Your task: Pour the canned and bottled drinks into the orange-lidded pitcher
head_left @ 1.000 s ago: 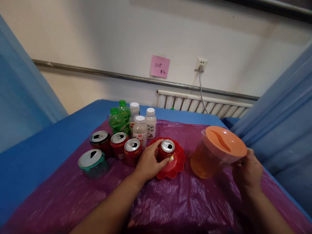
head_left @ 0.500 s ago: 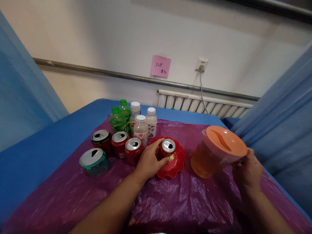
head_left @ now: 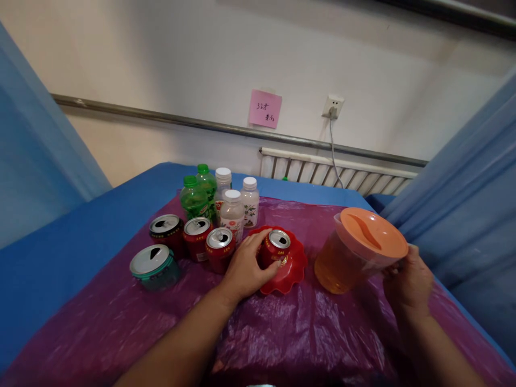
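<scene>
My left hand is curled around a red drink can with an opened silver top. That can stands in a red dish with a wavy rim; the fingers hide part of its left side. On the right, my right hand grips the handle of a clear pitcher, the handle itself mostly hidden by the fingers. An orange lid covers the pitcher, and amber liquid shows inside. The pitcher leans slightly, its lower left edge close to the purple plastic sheet; whether it touches cannot be made out.
Left of the dish are red cans, a dark-rimmed can and a teal container with a silver top. Behind them stand white-capped bottles and green bottles. Blue curtains hang at both sides; a radiator lines the wall.
The red can in my left hand has turned or tilted slightly, so more of its front shows. My right hand and the pitcher are nearly unmoved.
</scene>
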